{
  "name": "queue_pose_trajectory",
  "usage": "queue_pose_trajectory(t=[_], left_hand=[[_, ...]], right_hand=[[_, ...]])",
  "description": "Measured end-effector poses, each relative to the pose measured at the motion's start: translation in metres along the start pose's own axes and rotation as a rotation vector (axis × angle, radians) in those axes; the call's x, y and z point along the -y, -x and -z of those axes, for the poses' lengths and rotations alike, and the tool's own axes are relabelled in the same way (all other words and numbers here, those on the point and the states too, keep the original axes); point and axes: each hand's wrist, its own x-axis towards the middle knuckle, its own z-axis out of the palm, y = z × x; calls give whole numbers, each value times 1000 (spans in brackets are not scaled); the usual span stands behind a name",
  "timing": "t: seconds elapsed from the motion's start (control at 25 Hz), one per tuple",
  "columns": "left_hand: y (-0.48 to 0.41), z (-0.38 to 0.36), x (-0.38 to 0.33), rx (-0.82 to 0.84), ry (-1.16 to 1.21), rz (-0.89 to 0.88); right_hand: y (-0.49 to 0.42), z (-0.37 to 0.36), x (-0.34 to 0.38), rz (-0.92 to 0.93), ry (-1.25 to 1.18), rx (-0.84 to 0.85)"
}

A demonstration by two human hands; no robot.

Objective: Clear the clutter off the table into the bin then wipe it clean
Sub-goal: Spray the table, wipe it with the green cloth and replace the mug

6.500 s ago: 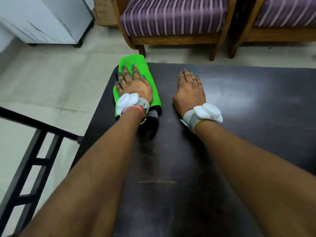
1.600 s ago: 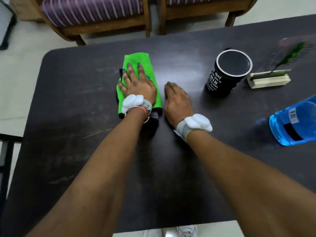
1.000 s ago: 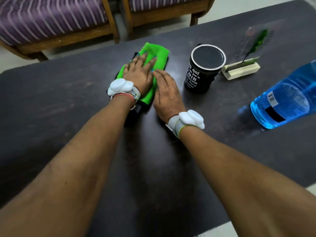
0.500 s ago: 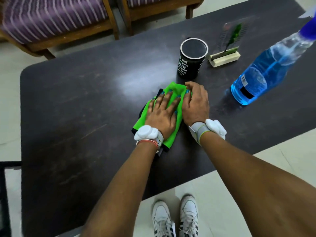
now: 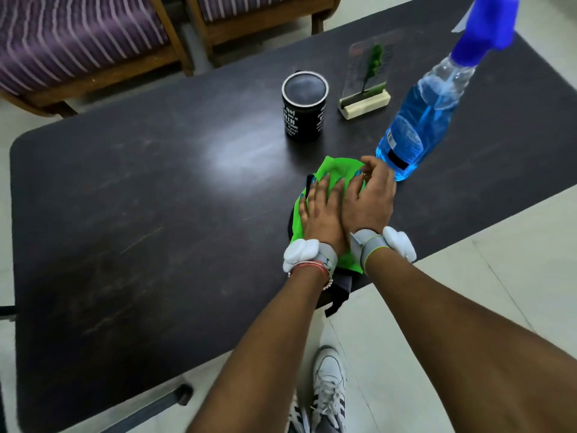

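1. Table (image 5: 140, 214): a dark top with rounded corners fills most of your view. A pale glare patch sits near its middle.
2. Chairs: two wooden chairs stand beyond the far edge. The left chair (image 5: 78, 42) has a purple striped cushion; the second chair (image 5: 256, 14) is only partly in view.
3. Spray bottle (image 5: 418, 120): it stands upright on the right part of the table, clear with blue liquid and a blue trigger head. Its base is just beside your right hand.
4. Green cloth (image 5: 337, 171): the task item lies on the table near the front edge, under both of your hands. A dark fabric layer (image 5: 338, 292) lies beneath it and hangs over the near edge.
5. Black mug (image 5: 304, 110): it stands upright beyond the cloth, apart from it, with white lettering on its side.
6. Sign stand (image 5: 365, 104): a clear panel in a pale wooden base, between the mug and the bottle.
7. Left hand (image 5: 321, 214): it lies flat with the fingers straight and spread, pressing the cloth.
8. Right hand (image 5: 370, 201): it rests on the cloth, touching your left hand. The fingers bend at the cloth's far edge; you cannot tell whether they pinch it.
9. Wrist units: a white unit sits on the left wrist (image 5: 301, 254) and another on the right wrist (image 5: 399, 245).
10. Shoes (image 5: 329, 392): white, on the tiled floor below the table edge.
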Motion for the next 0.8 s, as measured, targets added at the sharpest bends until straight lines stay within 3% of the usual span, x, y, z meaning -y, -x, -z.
queue_pose_trajectory(t=[0.12,0.24,0.56,0.8], left_hand=[[-7,26,-18,-230,352,36],[-40,58,-38,-347,325,116],[-121,94,-66,-391,194,247],[-152,94,-47,-214,66,353]], right_hand=[[-13,12,9,-103,-1,-177],[-31,18,22,-206,36,-339],[-65,29,21,-441,-49,-467],[-83,26,15,-345,-162,-343]])
